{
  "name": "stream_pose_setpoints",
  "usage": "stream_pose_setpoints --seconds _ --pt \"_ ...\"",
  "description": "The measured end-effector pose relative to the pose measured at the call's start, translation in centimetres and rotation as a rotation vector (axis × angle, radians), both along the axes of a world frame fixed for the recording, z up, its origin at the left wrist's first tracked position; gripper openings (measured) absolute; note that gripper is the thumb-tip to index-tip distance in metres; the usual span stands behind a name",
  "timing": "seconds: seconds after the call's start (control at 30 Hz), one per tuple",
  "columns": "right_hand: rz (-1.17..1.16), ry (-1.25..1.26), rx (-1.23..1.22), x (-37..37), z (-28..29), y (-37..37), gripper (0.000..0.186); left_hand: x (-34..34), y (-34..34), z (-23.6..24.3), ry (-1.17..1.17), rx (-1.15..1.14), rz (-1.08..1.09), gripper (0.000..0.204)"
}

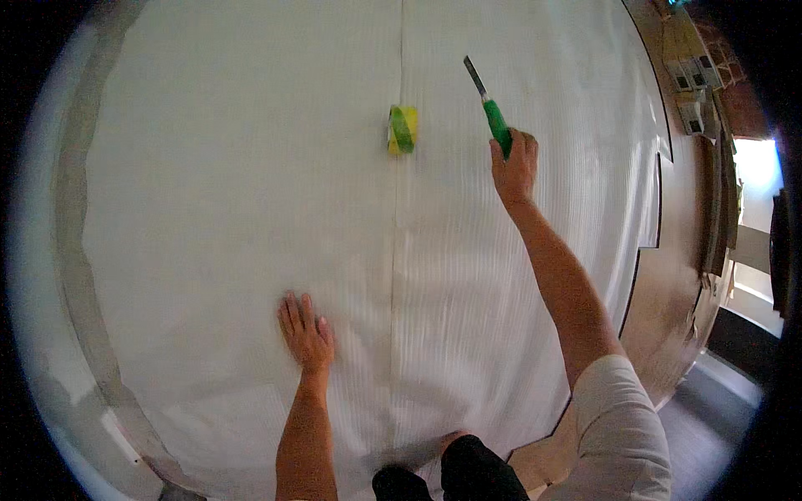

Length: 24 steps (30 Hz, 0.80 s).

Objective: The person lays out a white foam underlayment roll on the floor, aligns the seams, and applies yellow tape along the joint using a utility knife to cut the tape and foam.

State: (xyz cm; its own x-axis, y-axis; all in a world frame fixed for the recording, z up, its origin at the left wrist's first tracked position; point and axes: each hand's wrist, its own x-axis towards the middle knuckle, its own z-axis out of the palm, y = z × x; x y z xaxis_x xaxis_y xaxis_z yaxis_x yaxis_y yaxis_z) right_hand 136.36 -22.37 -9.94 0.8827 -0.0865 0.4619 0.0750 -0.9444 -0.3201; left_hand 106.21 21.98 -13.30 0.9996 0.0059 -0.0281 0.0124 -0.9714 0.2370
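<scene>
My right hand (pixel 515 167) is closed around the green handle of a utility knife (pixel 497 125), whose long narrow blade points up and away to the left. The knife is over the white ribbed sheet (pixel 209 209) that covers the floor. My left hand (pixel 307 331) rests flat on the sheet, nearer to me, with its fingers stretched out and nothing in it. Between the two hands, farther away, a small yellow and green roll (pixel 402 130), seemingly of tape, lies on the seam (pixel 394 250) running lengthwise through the sheet.
Brown floor planks (pixel 668 275) with a stepped edge border the sheet on the right. Past them are cardboard pieces (pixel 723 192) and small boxes (pixel 693 92). A grey strip of bare floor (pixel 71 192) runs along the left. My knees (pixel 472 468) are at the lower edge.
</scene>
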Motion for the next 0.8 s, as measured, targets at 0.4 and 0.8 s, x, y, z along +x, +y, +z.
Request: stream_pose_setpoints --seconds 0.4,0.8 --pt "-0.11 0.339 -0.18 7.8 -6.0 3.2 0.048 0.2 0.8 -2.0 -0.036 -0.009 0.004 0.055" --pt "-0.016 0.309 -0.168 9.4 -5.9 3.2 0.042 -0.6 0.7 -2.6 -0.062 -0.002 0.019 0.055"
